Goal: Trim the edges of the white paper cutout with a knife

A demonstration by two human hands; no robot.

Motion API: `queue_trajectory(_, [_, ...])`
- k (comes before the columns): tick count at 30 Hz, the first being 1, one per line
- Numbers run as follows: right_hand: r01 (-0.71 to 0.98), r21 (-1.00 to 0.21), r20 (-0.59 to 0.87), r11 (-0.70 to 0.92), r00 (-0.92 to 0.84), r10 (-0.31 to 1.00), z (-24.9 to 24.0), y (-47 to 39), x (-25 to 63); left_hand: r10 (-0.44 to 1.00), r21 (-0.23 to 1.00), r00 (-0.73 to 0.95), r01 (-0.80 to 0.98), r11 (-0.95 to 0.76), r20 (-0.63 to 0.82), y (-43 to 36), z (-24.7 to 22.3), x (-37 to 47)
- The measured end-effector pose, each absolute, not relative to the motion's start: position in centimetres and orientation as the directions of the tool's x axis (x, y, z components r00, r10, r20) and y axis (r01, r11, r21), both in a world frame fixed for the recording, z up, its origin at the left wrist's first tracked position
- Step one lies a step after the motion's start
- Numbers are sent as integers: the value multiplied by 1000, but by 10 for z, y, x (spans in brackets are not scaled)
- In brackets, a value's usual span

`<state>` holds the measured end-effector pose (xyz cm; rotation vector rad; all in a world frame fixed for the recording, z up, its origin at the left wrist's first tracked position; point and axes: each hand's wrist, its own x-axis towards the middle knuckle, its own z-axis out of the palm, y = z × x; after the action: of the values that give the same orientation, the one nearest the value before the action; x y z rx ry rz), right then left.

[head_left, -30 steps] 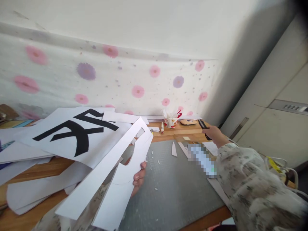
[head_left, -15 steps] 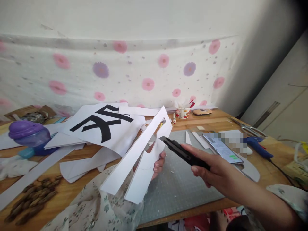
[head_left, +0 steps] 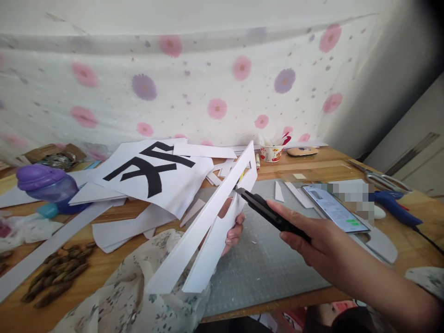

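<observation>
My right hand (head_left: 312, 240) is closed round a black utility knife (head_left: 274, 215), its blade end pointing up and left. The blade tip meets the inner edge of a white foam board cutout (head_left: 197, 231), near the gap between its two long legs. From behind, my left hand (head_left: 234, 236) grips this cutout, fingers curled over its right edge; most of that hand is hidden by the board. The cutout is tilted in the air above a grey cutting mat (head_left: 263, 268).
A sheet with black characters (head_left: 173, 203) and white offcuts (head_left: 132, 229) lie left. A purple-lidded bottle (head_left: 48, 185) and brown pods (head_left: 58, 273) are further left. On the right are a phone (head_left: 335, 208), blue glue gun (head_left: 398, 210), and scissors (head_left: 385, 178); a paper cup (head_left: 271, 153) stands behind.
The cutout has turned, so its legs look narrower and its top corner sits higher. The knife tip has come to the board's inner edge. The whole view has shifted slightly.
</observation>
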<state>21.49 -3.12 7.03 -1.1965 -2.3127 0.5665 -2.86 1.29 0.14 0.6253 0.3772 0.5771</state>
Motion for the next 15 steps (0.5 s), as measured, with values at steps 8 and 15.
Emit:
queue_trajectory(8, [603,-723,8,337,-480,877,67,-35,216,762,624,632,-542,563,-139,-2,9,-21])
queue_trajectory(15, [664,-625,125,409,-432,893,68,-34,214,737,614,650,-511,602,-183,-2,17,-19])
